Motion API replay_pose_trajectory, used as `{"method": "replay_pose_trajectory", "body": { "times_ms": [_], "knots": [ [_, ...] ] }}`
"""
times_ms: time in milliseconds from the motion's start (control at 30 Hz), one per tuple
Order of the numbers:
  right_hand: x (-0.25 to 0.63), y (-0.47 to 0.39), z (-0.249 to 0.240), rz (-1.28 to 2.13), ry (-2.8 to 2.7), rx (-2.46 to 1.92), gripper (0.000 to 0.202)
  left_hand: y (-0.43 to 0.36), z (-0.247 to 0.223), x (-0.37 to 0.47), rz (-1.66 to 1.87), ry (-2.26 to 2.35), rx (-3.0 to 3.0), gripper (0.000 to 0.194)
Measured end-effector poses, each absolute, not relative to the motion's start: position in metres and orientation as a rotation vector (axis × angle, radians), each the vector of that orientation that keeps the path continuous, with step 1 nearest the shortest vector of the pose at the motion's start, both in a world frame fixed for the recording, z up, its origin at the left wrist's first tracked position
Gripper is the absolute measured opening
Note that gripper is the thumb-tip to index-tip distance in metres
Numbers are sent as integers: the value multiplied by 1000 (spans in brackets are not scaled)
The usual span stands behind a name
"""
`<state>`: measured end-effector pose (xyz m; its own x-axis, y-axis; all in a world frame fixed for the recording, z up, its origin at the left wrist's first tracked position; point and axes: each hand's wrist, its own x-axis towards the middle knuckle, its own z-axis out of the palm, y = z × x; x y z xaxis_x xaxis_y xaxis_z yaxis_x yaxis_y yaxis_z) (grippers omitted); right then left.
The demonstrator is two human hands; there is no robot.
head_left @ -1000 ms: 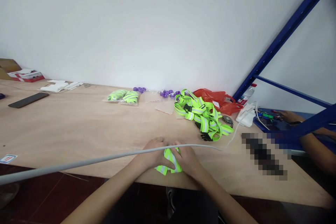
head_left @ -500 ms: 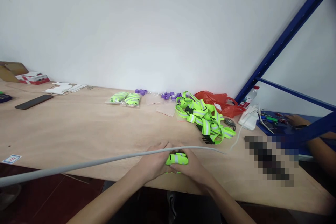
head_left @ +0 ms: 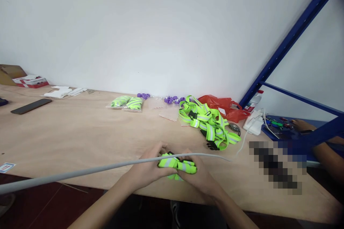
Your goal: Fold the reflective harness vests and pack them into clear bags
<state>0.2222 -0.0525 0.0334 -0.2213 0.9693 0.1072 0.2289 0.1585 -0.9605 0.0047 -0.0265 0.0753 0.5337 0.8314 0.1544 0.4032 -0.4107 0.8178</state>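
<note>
A folded bundle of neon green reflective strap (head_left: 177,166) is held between both hands near the table's front edge. My left hand (head_left: 150,168) grips its left side, and my right hand (head_left: 200,173) grips its right side. Black parts show at the bundle's top. A loose heap of the same green straps with black buckles (head_left: 211,123) lies beyond my right hand. Two clear bags of folded green strap (head_left: 134,103) rest farther back, left of small purple items (head_left: 173,99). Clear flat bags (head_left: 168,113) lie beside the heap.
A grey cable (head_left: 107,167) crosses in front of the hands. At the back right are a red plastic bag (head_left: 224,105), a bottle (head_left: 254,102) and a blue metal frame (head_left: 292,35). Another person's hand (head_left: 302,125) is at far right. A dark flat object (head_left: 31,106) lies left.
My hands have moved slightly apart, and more of the green bundle shows between them, with black parts at its top. The view has shifted slightly.
</note>
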Motion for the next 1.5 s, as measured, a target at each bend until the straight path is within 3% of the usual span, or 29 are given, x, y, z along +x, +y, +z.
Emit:
{"method": "replay_pose_trajectory", "body": {
  "times_ms": [133, 233, 300, 467, 600, 800, 933, 1133, 1333, 1500],
  "knots": [
    [223, -54, 33, 1056, -1580, -1192, 29, -22, 73, -1, 830, 941, 1929, 24],
    [223, -54, 41, 1145, -1540, -1197, 60, -19, 75, 2, 850, 861, 1896, 17],
    [222, -53, 47, 1196, -1524, -1209, 68, -18, 78, 5, 863, 821, 1886, 16],
    [220, -51, 50, 1158, -1529, -1228, 37, -3, 80, 11, 881, 733, 2034, 25],
    [224, -49, 43, 1107, -1446, -1288, 39, 58, 79, 21, 803, 846, 2219, 31],
    [244, -55, 36, 1130, -1375, -1391, 41, 192, 68, 18, 779, 1431, 2298, 32],
    [261, -58, 25, 1079, -1384, -1390, 48, 235, 56, 1, 614, 1693, 2318, 36],
    [273, -52, 21, 934, -1409, -1420, 45, 252, 56, -9, 417, 1923, 2255, 33],
    [273, -49, 41, 893, -1578, -1466, 42, 238, 90, -23, 392, 1978, 2295, 32],
    [261, -37, 75, 749, -2073, -1268, 32, 182, 127, -31, 430, 1802, 2441, 13]
  ]
}}
